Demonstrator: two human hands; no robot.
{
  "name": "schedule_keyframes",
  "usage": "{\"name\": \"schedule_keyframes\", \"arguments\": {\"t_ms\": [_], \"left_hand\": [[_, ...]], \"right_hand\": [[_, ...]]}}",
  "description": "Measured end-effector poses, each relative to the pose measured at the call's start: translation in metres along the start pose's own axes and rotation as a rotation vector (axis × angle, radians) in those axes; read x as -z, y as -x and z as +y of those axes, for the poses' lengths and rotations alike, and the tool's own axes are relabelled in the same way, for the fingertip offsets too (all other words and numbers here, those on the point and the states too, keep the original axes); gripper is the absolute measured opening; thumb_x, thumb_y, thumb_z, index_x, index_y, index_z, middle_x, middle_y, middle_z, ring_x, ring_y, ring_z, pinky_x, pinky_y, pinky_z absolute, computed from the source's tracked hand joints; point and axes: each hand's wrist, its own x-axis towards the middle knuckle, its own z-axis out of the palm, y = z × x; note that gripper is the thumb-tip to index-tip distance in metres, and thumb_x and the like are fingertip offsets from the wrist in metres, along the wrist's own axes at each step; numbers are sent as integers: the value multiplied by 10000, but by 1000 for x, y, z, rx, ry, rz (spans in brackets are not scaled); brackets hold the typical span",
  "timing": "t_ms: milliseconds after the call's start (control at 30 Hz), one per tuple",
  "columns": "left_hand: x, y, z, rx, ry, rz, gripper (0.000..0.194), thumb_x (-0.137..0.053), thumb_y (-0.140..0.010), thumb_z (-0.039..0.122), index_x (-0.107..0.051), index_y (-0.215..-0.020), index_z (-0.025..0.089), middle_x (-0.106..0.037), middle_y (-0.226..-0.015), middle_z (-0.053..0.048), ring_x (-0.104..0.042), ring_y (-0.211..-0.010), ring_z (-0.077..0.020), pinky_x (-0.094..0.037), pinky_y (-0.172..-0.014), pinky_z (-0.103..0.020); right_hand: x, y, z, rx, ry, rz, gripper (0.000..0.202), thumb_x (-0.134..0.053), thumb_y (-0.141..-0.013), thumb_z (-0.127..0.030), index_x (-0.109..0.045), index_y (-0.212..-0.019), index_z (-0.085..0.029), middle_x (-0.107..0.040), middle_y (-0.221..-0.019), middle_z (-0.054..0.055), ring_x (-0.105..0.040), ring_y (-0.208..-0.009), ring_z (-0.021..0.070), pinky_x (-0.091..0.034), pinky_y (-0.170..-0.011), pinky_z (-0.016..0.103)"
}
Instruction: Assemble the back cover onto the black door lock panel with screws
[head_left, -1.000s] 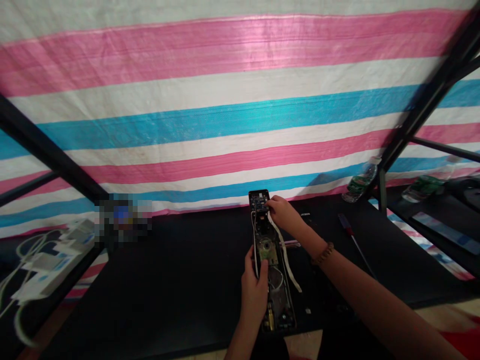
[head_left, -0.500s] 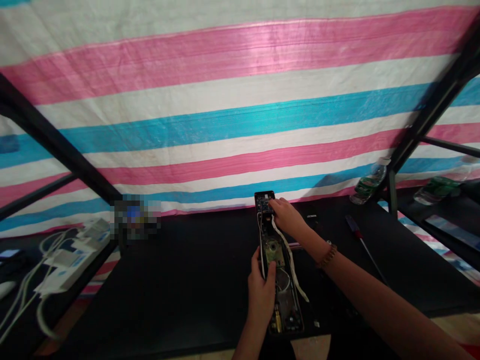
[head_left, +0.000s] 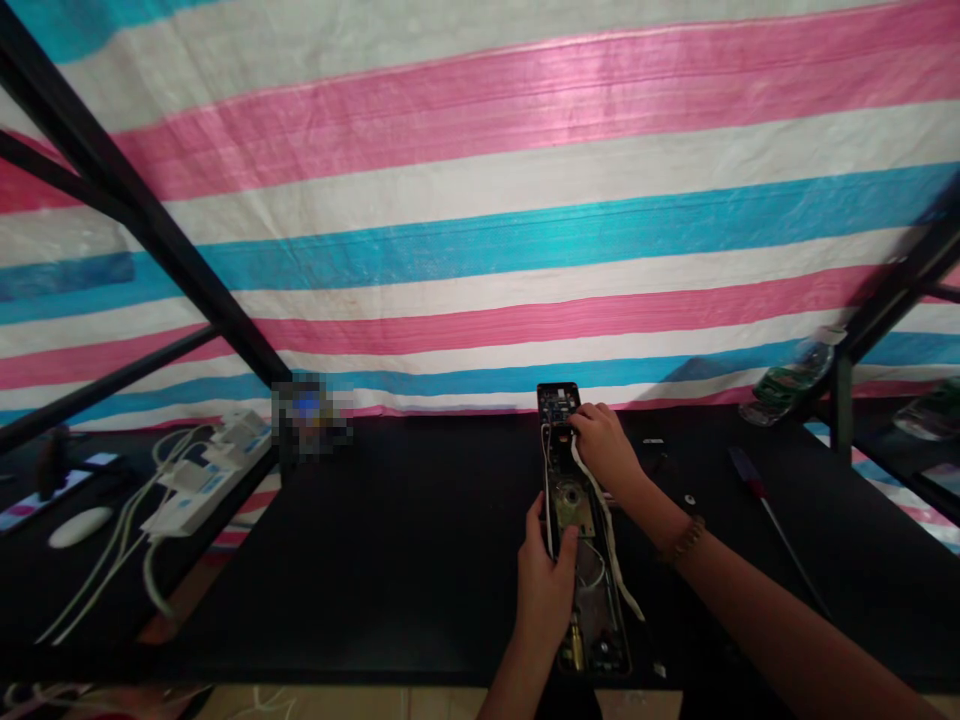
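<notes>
A long black electronic door lock housing (head_left: 598,610) lies open before me, its inner parts showing. A small circuit board (head_left: 556,402) sits at its far end, and a brass-coloured cylinder (head_left: 576,642) at the near end. My left hand (head_left: 546,580) grips the left side of the housing, thumb across its inside. The fingertips of my right hand (head_left: 604,445) are pinched together at the lower right of the board; what is between them is hidden. From just under those fingers a white cable (head_left: 611,545) runs down along the right side of the housing.
Right of the housing lies a screwdriver (head_left: 765,505) on the black table (head_left: 390,560); a plastic bottle (head_left: 795,380) leans at the back right. On the left are a white power strip (head_left: 199,495) with cables and a white mouse (head_left: 80,527). Striped sheeting (head_left: 480,240) hangs behind.
The view has swung left, so everything appears farther right. My right fingertips have come slightly lower, from the board's middle toward its lower right edge. The left hand keeps its hold.
</notes>
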Motion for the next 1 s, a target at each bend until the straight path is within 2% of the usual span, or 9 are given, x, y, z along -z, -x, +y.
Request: {"name": "schedule_keyframes", "arguments": {"t_ms": [133,200,300,467,633,833,1000], "left_hand": [[-1,0,0,-11,-13,8,568,-588,-940,419,-468,-1434,167,-711,-1292,-142,-687,-1172,-252,-509,-1010,-368],[0,0,0,-11,-19,6,578,-586,-941,425,-467,-1443,163,-710,-1295,-147,-684,-1181,-259,-507,-1016,-374],[0,0,-1,-17,-26,-1,587,-579,-947,442,-469,-1450,161,-699,-1317,-154,-671,-1208,-266,-500,-1033,-382],[2,1,-3,-41,-53,-13,621,-587,-947,451,-450,-1474,153,-677,-1355,-163,-646,-1252,-275,-481,-1065,-395],[4,1,-1,-44,-55,-20,610,-581,-946,483,-476,-1454,163,-698,-1321,-154,-659,-1234,-275,-492,-1040,-379],[4,0,2,-24,-77,-17,584,-551,-962,470,-459,-1451,164,-698,-1314,-160,-683,-1183,-268,-516,-996,-379],[3,0,1,-24,-76,-28,611,-574,-950,464,-454,-1468,163,-681,-1344,-165,-661,-1230,-272,-493,-1043,-397]], "right_hand": [[3,-1,-1,-19,-21,10,301,-490,-860,8,-711,-994,-147,-645,-972,121,-525,-957,264,-406,-910,359],[2,0,-2,-30,-25,73,314,-482,-857,15,-696,-1040,-123,-621,-1050,148,-526,-995,266,-414,-923,356],[0,1,-2,-50,-23,133,261,-486,-865,-5,-704,-948,-121,-572,-1123,174,-519,-1021,267,-421,-935,359],[-6,-6,4,-146,-103,73,251,-507,-848,-16,-720,-861,-150,-576,-939,109,-538,-924,235,-434,-860,329],[-3,-13,5,-172,-99,29,253,-514,-813,6,-712,-828,-149,-590,-881,89,-559,-851,210,-436,-808,301],[4,-4,-2,-131,-48,22,176,-549,-865,-46,-683,-842,-158,-617,-951,115,-571,-896,230,-439,-847,315],[-1,3,-6,-126,-23,28,178,-521,-891,-37,-653,-921,-152,-618,-1025,144,-551,-994,265,-426,-921,346]]}}
